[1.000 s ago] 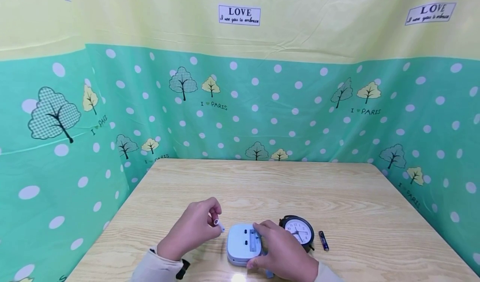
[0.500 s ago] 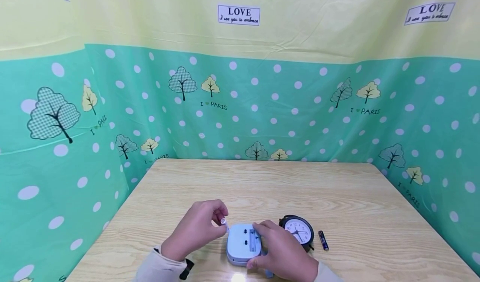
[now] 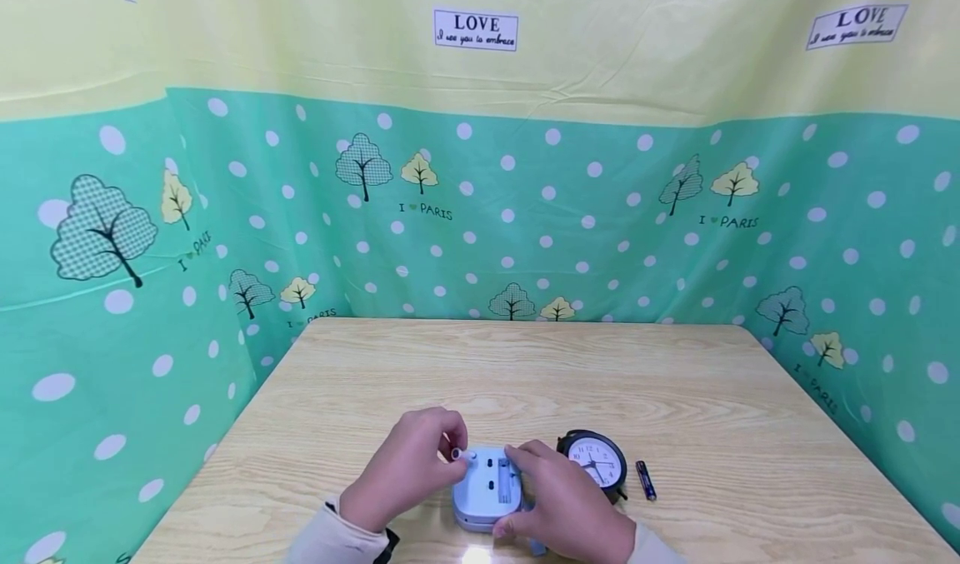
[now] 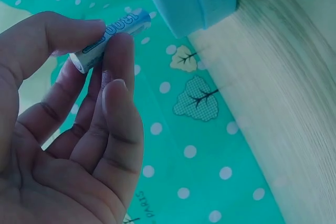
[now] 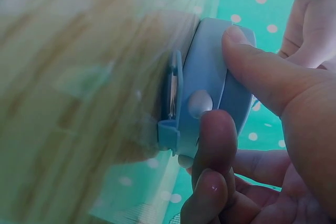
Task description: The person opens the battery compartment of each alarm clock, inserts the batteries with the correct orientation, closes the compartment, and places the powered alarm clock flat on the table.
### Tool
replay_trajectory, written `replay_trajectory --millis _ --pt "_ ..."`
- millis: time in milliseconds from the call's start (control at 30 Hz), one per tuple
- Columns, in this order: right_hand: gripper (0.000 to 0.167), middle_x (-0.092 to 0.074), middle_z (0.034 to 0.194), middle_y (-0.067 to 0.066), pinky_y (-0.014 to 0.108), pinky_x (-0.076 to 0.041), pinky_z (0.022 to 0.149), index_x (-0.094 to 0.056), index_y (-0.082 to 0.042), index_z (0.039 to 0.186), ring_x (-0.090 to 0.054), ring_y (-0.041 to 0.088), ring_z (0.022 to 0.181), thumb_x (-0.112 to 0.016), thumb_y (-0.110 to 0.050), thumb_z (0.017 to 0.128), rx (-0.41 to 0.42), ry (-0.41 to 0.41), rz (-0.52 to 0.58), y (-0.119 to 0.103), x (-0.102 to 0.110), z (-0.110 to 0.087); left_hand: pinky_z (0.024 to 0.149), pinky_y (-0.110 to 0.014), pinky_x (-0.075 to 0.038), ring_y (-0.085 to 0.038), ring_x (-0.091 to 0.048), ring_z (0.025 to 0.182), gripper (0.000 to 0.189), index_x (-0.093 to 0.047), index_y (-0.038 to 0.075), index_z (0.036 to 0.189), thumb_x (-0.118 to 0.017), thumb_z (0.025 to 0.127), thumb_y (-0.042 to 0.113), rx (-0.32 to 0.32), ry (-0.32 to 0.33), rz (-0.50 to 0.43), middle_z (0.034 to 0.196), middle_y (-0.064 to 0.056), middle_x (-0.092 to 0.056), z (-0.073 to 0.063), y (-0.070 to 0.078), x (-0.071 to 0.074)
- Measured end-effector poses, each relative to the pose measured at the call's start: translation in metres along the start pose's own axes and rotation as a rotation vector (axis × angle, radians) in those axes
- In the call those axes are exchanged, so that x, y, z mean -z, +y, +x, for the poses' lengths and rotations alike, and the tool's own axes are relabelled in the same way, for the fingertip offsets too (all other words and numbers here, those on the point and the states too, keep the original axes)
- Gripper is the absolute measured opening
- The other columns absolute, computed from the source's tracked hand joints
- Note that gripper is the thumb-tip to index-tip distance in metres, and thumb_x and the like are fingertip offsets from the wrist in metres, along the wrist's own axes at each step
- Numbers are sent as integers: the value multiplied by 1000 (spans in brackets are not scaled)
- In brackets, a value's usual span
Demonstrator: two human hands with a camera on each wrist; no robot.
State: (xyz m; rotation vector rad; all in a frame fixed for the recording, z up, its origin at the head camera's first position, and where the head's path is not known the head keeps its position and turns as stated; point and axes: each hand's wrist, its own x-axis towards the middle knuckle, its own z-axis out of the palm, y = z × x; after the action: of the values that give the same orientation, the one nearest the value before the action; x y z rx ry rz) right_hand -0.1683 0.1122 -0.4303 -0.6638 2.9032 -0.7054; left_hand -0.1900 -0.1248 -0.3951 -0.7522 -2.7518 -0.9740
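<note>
A light blue rounded-square device (image 3: 472,497) lies on the table in the head view, with two small black knobs and a battery slot (image 3: 506,482) facing up. My right hand (image 3: 566,501) grips its right side. In the right wrist view the thumb (image 5: 239,38) lies on one face, and a fingertip is beside a round silvery button (image 5: 200,103). My left hand (image 3: 420,464) pinches a white-and-blue battery (image 4: 113,40) between thumb and forefinger, over the device's upper left corner. The battery is marked 1300.
A black round alarm clock (image 3: 596,461) lies face up just right of my right hand, partly hidden by it. Beyond it on the wooden table (image 3: 540,364) is a dark blue battery (image 3: 646,481). A green dotted curtain (image 3: 450,239) hangs behind the table.
My left hand has moved right with the battery, from beside the device to over its upper left corner. The right hand and the device have stayed in place.
</note>
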Motion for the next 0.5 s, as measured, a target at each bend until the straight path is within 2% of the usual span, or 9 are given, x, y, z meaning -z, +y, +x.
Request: replay_trajectory --millis 200,333,500 --pt "107 -64 132 1 42 -58 94 -57 -12 148 -63 11 109 -75 -80 66 7 3 -7 0 -1 -1 57 -20 -47 -3 -54 65 22 -58 21 71 -76 74 8 19 4 18 72 10 -59 0 1 -4" --pt "107 -64 133 1 42 -58 94 -57 -12 148 -63 11 110 -74 -80 67 10 1 -8 0 -1 -1 52 -20 -43 -2 -48 59 27 -54 24 65 -76 75 11 40 28 32 64 12 -53 0 0 -7" --pt "107 -64 133 1 42 -58 94 -57 -13 148 -64 11 110 -75 -80 66 2 -2 0 0 -1 0 54 -20 -46 -4 -51 64 26 -55 23 66 -74 78 9 64 36 -1 69 10 -54 2 0 -9"
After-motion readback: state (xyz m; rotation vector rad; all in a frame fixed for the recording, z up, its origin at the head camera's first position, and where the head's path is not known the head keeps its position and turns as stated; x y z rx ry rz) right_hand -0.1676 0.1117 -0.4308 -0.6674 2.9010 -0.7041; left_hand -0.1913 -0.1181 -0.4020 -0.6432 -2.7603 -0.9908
